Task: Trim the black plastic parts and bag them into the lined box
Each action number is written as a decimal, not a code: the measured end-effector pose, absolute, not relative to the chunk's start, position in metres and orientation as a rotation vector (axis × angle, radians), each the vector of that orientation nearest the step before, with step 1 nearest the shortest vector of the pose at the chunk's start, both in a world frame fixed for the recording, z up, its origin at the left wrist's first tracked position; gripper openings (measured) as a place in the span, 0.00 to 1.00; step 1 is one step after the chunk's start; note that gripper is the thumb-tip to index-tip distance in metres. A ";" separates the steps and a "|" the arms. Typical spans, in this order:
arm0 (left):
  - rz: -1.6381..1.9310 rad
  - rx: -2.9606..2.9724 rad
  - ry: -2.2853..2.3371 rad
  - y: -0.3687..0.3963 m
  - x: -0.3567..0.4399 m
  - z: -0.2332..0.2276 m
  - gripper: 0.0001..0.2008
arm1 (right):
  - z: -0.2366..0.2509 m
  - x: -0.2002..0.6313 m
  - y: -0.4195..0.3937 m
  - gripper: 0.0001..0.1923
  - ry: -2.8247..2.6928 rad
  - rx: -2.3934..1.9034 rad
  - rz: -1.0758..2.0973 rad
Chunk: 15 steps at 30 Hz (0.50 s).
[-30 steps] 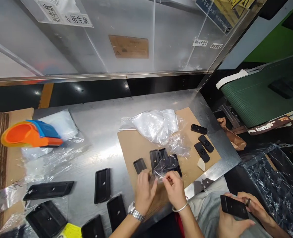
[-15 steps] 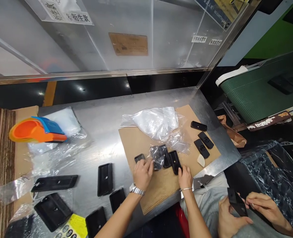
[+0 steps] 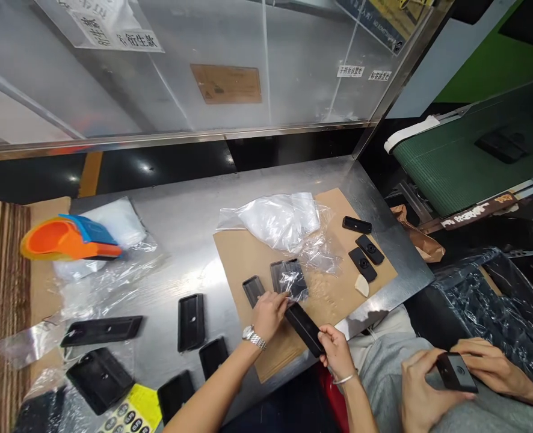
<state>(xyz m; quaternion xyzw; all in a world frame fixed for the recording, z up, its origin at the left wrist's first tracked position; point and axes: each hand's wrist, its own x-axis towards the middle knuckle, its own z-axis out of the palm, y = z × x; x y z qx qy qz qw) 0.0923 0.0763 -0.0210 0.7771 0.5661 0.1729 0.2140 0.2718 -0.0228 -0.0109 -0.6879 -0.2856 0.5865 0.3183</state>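
Both of my hands are at one long black plastic tray point(image 3: 305, 329), which is tilted over the front of the brown cardboard. My right hand point(image 3: 337, 355) grips its near end between thumb and fingers. At the far end, my left hand point(image 3: 269, 316), with a watch at the wrist, has its fingers closed; its fingertips also meet the edge of a clear plastic bag point(image 3: 296, 284). That bag lies over black parts just beyond. Beside my left hand is a smaller black tray point(image 3: 252, 290), partly covered by the hand.
Crumpled clear bags point(image 3: 280, 222) lie on the cardboard point(image 3: 329, 307), with black parts point(image 3: 363, 263) at right. More black trays point(image 3: 191, 322), yellow stickers point(image 3: 142, 406) and an orange holder point(image 3: 52, 237) are at left. A co-worker's hands point(image 3: 422, 385) hold a black piece at right.
My right hand has pulled the black tray towards me, and its far end is now at my left fingers. The co-worker has turned the black piece. The view has shifted slightly.
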 end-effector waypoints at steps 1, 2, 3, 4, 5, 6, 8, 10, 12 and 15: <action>0.479 2.155 1.553 0.072 0.092 -0.022 0.13 | -0.014 0.273 -0.022 0.17 -0.749 -1.830 1.523; 0.477 2.155 1.537 0.068 0.093 -0.023 0.13 | -0.017 0.274 -0.022 0.17 -0.741 -1.853 1.496; 0.474 2.154 1.526 0.063 0.094 -0.024 0.12 | -0.018 0.273 -0.023 0.17 -0.732 -1.878 1.462; 0.470 2.151 1.522 0.058 0.096 -0.024 0.11 | -0.019 0.272 -0.023 0.18 -0.725 -1.903 1.423; 0.468 2.145 1.529 0.053 0.098 -0.024 0.11 | -0.019 0.270 -0.024 0.18 -0.723 -1.928 1.381; 0.465 2.137 1.548 0.048 0.100 -0.024 0.11 | -0.019 0.267 -0.025 0.17 -0.728 -1.950 1.339; 0.456 2.120 1.613 0.041 0.104 -0.023 0.11 | -0.016 0.260 -0.028 0.16 -0.769 -1.983 1.251; 0.447 2.111 1.683 0.037 0.106 -0.021 0.11 | -0.013 0.253 -0.031 0.13 -0.960 -2.022 1.106; 0.443 2.118 1.719 0.035 0.108 -0.020 0.11 | -0.011 0.249 -0.034 0.12 -1.267 -2.032 0.920; 0.447 2.158 1.670 0.034 0.110 -0.017 0.10 | -0.013 0.245 -0.038 0.14 -1.591 -1.956 0.755</action>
